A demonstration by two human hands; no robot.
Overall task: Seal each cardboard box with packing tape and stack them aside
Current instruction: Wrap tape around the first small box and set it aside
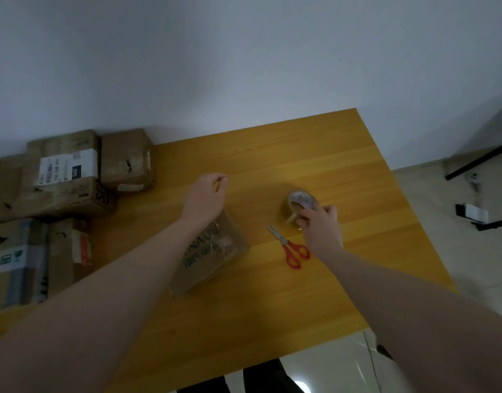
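A small cardboard box with printed lettering lies on the yellow wooden table, partly under my left forearm. My left hand hovers above the table just beyond the box, fingers curled with thumb and forefinger nearly touching; whether it pinches a tape end I cannot tell. A roll of clear packing tape stands on the table to the right. My right hand grips its near side. Red-handled scissors lie between the box and my right hand.
Several cardboard boxes are piled at the table's left side, some with shipping labels. A white wall runs behind the table. Pale floor tiles and dark furniture legs show to the right. The table's near edge is just in front of my legs.
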